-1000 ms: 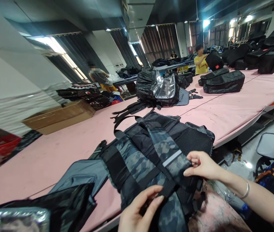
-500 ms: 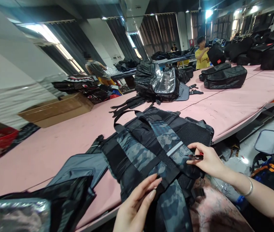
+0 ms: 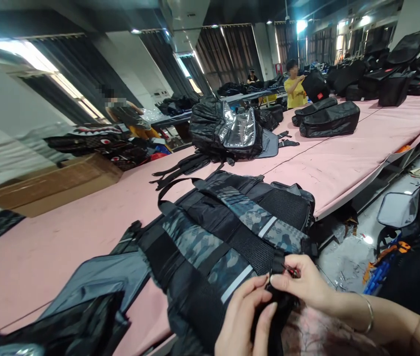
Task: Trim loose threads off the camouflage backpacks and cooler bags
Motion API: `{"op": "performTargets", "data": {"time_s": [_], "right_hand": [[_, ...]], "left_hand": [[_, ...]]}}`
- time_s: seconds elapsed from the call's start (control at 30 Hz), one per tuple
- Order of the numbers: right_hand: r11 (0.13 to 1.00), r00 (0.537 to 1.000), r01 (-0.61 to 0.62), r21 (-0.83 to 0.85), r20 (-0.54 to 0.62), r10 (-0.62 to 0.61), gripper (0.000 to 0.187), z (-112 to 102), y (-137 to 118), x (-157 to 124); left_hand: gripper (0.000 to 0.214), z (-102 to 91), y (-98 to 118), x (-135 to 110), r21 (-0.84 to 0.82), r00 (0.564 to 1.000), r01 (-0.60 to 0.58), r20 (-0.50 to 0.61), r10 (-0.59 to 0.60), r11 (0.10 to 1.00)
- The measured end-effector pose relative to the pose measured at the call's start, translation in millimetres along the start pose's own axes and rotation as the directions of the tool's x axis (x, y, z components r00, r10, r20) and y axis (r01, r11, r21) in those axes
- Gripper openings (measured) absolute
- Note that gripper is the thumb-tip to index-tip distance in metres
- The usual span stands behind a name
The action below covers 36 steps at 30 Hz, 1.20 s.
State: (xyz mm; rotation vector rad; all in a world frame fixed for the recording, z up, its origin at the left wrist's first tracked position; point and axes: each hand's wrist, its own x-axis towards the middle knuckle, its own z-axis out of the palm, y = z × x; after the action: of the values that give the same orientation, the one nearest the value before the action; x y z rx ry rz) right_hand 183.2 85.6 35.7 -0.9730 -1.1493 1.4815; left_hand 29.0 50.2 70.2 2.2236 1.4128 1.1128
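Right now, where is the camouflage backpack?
Head view, lower centre: the camouflage backpack lies on the pink table, its near end under the left hand and right hand, a silver-lined backpack behind it.

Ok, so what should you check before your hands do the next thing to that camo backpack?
1. Camo backpack rests on the pink table: ok.
2. Left hand pinches the black strap: ok.
3. Right hand holds the small red-handled tool: ok.
4. Tool tip clear of the fingers: cannot tell, it is hidden.
5. Person in yellow stands far off: ok.
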Motion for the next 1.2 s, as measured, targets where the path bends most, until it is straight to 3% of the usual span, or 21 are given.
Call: {"op": "performTargets", "data": {"time_s": [0.07,0.13,0.23,0.3,0.4,0.47,0.5,0.53,0.6,0.63,0.73,0.83,0.9,1.0,1.07,1.2], "right_hand": [[0.996,0.992,0.083,-0.027,-0.092,-0.085,0.037,-10,-3,6],[0.989,0.974,0.141,-0.051,-0.174,-0.148,0.035,-19,-6,12],[0.985,0.967,0.151,-0.081,-0.195,-0.164,0.038,-27,-9,17],[0.986,0.973,0.142,-0.084,-0.170,-0.154,0.041,-28,-9,17],[0.998,0.987,0.070,0.000,-0.144,-0.069,0.041,-28,-5,17],[0.990,0.994,-0.032,0.138,-0.101,0.046,0.040,-27,-2,16],[0.976,0.993,-0.078,0.206,-0.068,0.094,0.040,-25,0,16],[0.959,0.991,-0.113,0.259,-0.036,0.126,0.040,-24,1,16],[0.937,0.988,-0.150,0.314,0.016,0.153,0.039,-18,2,14],[0.931,0.987,-0.163,0.326,0.040,0.158,0.039,-14,2,12],[0.919,0.982,-0.188,0.347,0.075,0.173,0.039,0,2,6],[0.902,0.980,-0.197,0.384,0.060,0.189,0.039,13,-1,2],[0.890,0.982,-0.189,0.415,0.062,0.179,0.038,19,-5,1],[0.878,0.985,-0.171,0.448,0.074,0.154,0.037,24,-12,2],[0.873,0.985,-0.170,0.457,0.077,0.152,0.037,25,-16,2],[0.877,0.988,-0.157,0.454,0.067,0.142,0.037,27,-19,2]], "left_hand": [[0.022,0.4,-4,3,0.217,0.969,-0.225,0.155,0.194,0.950],[0.029,2.4,-4,6,0.393,0.912,-0.384,0.302,0.277,0.836],[0.031,6.4,-2,9,0.547,0.887,-0.435,0.395,0.238,0.715],[0.033,6.3,-2,10,0.545,0.907,-0.397,0.354,0.227,0.739],[0.037,-1.8,-2,9,0.320,0.970,-0.225,0.168,0.178,0.920],[0.033,-10.4,-1,7,0.024,0.997,0.074,0.002,-0.074,0.997],[0.030,-14.2,0,5,-0.151,0.967,0.237,-0.062,-0.248,0.960],[0.028,-17.1,1,4,-0.316,0.906,0.364,-0.097,-0.412,0.876],[0.028,-19.4,3,2,-0.557,0.788,0.473,-0.080,-0.610,0.683],[0.030,-18.8,3,1,-0.624,0.768,0.482,-0.038,-0.640,0.615],[0.041,-14.4,2,0,-0.716,0.784,0.473,0.077,-0.615,0.513],[0.048,-10.6,0,-1,-0.757,0.792,0.446,0.085,-0.605,0.477],[0.049,-8.7,1,-2,-0.704,0.804,0.458,0.068,-0.591,0.542],[0.044,-5.2,8,-1,-0.478,0.875,0.401,-0.051,-0.481,0.781],[0.037,-2.5,13,-1,-0.311,0.910,0.330,-0.147,-0.388,0.891],[0.032,1.4,21,0,-0.178,0.920,0.297,-0.208,-0.331,0.938]]}}
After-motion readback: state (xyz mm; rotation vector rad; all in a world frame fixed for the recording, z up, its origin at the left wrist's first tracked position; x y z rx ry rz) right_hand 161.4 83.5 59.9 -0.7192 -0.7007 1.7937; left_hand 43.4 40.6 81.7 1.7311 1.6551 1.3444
